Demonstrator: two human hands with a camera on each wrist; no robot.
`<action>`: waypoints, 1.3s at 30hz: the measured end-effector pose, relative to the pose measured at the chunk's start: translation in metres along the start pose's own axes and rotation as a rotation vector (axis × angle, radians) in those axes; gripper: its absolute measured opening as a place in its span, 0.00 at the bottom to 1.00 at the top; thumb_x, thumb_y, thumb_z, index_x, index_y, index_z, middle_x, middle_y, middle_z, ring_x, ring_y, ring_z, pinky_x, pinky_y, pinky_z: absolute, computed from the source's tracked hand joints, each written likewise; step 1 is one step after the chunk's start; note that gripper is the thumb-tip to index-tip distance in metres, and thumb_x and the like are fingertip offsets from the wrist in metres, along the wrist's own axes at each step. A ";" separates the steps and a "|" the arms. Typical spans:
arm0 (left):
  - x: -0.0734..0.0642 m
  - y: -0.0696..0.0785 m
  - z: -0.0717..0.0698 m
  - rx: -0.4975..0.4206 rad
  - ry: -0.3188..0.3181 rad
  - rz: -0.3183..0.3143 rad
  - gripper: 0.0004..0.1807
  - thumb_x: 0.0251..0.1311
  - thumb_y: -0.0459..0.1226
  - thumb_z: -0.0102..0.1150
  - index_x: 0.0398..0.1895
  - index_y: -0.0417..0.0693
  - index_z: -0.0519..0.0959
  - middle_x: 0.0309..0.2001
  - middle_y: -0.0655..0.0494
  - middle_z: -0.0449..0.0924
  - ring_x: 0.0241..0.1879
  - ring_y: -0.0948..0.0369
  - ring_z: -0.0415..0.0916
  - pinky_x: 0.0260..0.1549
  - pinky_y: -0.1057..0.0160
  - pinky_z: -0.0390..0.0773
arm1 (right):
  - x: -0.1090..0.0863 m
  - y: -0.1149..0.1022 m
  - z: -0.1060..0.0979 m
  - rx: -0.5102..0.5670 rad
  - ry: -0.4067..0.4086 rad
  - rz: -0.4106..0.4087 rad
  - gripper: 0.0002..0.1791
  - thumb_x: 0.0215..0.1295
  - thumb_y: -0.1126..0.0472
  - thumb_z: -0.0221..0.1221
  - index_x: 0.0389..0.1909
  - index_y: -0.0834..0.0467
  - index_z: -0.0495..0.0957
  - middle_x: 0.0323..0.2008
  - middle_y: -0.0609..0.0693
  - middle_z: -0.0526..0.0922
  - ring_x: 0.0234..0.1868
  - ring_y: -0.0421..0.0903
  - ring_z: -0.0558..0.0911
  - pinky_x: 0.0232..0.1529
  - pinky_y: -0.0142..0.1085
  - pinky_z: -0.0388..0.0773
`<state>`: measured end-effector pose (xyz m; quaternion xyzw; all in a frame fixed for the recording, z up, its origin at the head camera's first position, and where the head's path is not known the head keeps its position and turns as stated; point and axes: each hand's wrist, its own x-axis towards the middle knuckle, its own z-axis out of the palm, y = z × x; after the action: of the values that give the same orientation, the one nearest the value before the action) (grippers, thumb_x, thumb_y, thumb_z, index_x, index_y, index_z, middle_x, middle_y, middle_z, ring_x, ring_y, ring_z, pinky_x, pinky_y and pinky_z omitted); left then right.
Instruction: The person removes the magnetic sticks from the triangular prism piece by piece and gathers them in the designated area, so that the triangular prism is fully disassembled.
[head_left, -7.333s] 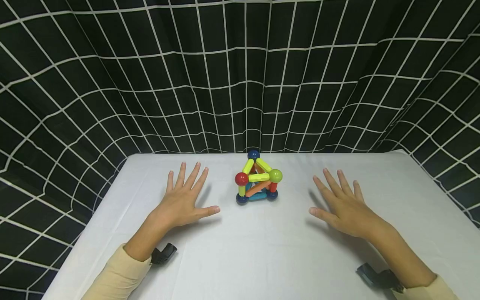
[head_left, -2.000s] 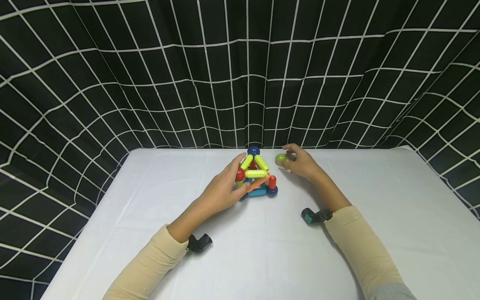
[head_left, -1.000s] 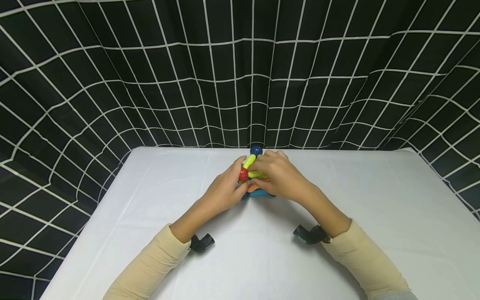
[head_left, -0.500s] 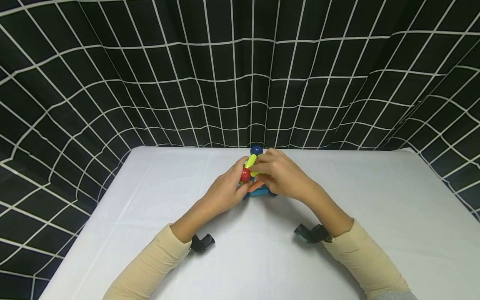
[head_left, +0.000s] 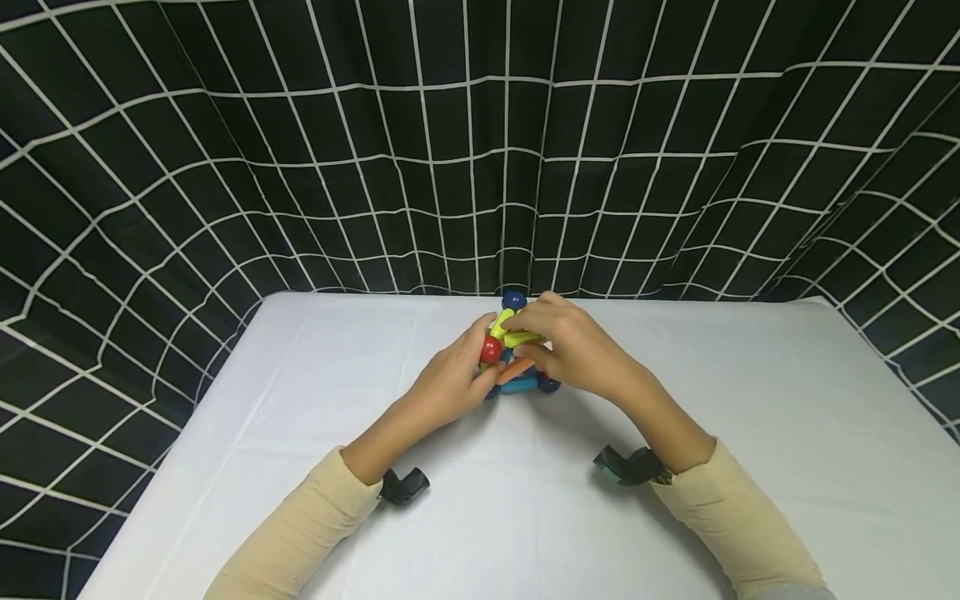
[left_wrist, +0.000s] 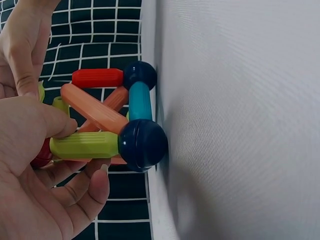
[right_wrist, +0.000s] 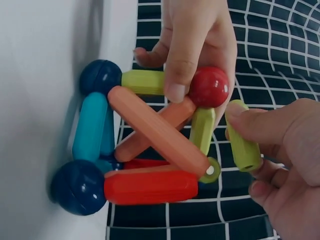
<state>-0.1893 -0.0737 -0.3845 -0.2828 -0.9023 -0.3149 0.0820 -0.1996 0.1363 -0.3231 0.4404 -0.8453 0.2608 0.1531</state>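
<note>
My left hand [head_left: 447,379] grips the frame [head_left: 515,371] by its red ball [head_left: 491,349], on the table's [head_left: 480,508] far side. A yellow rod [right_wrist: 243,142], earlier joined to that ball, now sits apart, pinched in my right hand [head_left: 576,343].

This looks like a small screened-off recording station, as in a lab or studio. A black curtain [head_left: 420,158] printed with a white grid hangs behind the work area and wraps round to both sides, its lines bending where the fabric folds. It drops right to the far edge of a table [head_left: 480,525], whose white covering shows faint creases and, close up, a woven texture. Light falls softly, leaving blurred shadows. The left-wrist camera [head_left: 405,487] and right-wrist camera [head_left: 632,466], both black, also point to a filming set-up. The curtain hides the wider room, so the kind of building cannot be told
</note>
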 end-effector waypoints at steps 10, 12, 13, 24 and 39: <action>0.000 -0.002 0.000 -0.016 0.002 -0.002 0.36 0.67 0.35 0.59 0.74 0.41 0.54 0.59 0.46 0.74 0.46 0.58 0.77 0.48 0.58 0.80 | -0.011 0.010 -0.001 0.032 0.016 0.104 0.17 0.51 0.74 0.74 0.43 0.61 0.88 0.41 0.49 0.87 0.46 0.47 0.75 0.40 0.39 0.79; 0.000 -0.003 0.000 -0.013 -0.002 -0.002 0.36 0.67 0.35 0.59 0.75 0.40 0.54 0.61 0.45 0.74 0.49 0.58 0.77 0.50 0.58 0.80 | -0.015 0.013 0.000 0.025 0.029 0.109 0.18 0.50 0.75 0.73 0.43 0.59 0.88 0.40 0.48 0.87 0.46 0.47 0.75 0.40 0.39 0.79; 0.001 -0.003 0.000 -0.012 -0.004 0.000 0.37 0.67 0.35 0.59 0.75 0.40 0.54 0.61 0.44 0.73 0.50 0.58 0.77 0.51 0.58 0.79 | -0.017 0.014 0.000 0.022 0.034 0.114 0.18 0.50 0.76 0.73 0.43 0.59 0.88 0.40 0.47 0.87 0.46 0.47 0.75 0.40 0.40 0.79; 0.000 -0.002 0.001 -0.036 -0.005 -0.013 0.37 0.67 0.35 0.60 0.74 0.41 0.54 0.61 0.46 0.73 0.50 0.59 0.76 0.53 0.57 0.78 | -0.043 0.026 -0.020 -0.006 0.018 0.212 0.20 0.51 0.78 0.70 0.45 0.59 0.87 0.43 0.50 0.87 0.49 0.50 0.78 0.44 0.46 0.80; 0.000 0.001 0.000 -0.032 -0.042 -0.070 0.39 0.68 0.38 0.61 0.76 0.43 0.52 0.67 0.45 0.70 0.56 0.57 0.76 0.57 0.55 0.76 | -0.093 0.057 -0.028 -0.055 -0.124 0.383 0.18 0.54 0.81 0.64 0.45 0.64 0.86 0.41 0.54 0.86 0.43 0.52 0.79 0.42 0.48 0.79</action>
<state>-0.1891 -0.0730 -0.3838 -0.2590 -0.9080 -0.3259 0.0474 -0.1936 0.2415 -0.3628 0.2823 -0.9283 0.2343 0.0604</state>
